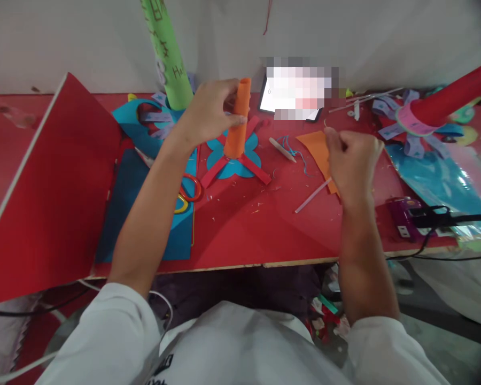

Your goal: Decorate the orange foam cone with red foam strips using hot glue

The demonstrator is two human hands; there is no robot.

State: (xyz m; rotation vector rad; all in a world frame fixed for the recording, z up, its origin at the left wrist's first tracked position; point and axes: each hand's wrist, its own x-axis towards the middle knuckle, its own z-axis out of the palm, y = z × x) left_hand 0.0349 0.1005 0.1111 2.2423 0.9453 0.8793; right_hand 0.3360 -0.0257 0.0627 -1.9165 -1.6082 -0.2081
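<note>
My left hand (pixel 210 112) is closed round the upper part of an orange paper tube (pixel 235 140). The tube stands upright on a blue flower-shaped paper base (pixel 235 172), with red paper strips (pixel 256 169) spreading out from its foot. My right hand (pixel 353 160) is closed above an orange paper piece (pixel 315 149); a thin pale bit shows by its fingertips, too small to name. Below that hand lies a pale thin stick (pixel 311 197). Between the hands lie a pointed whitish stick (pixel 282 150) and tangled blue string (pixel 300 155).
Scissors (pixel 191 188) lie on blue sheets (pixel 144 235) beside my left forearm. A red upright panel (pixel 64 187) stands at left, a green paper tube (pixel 170 59) behind. A tablet (pixel 264 101) leans on the wall. At right are a purple device (pixel 404 216) with cables and a red tube (pixel 457 93).
</note>
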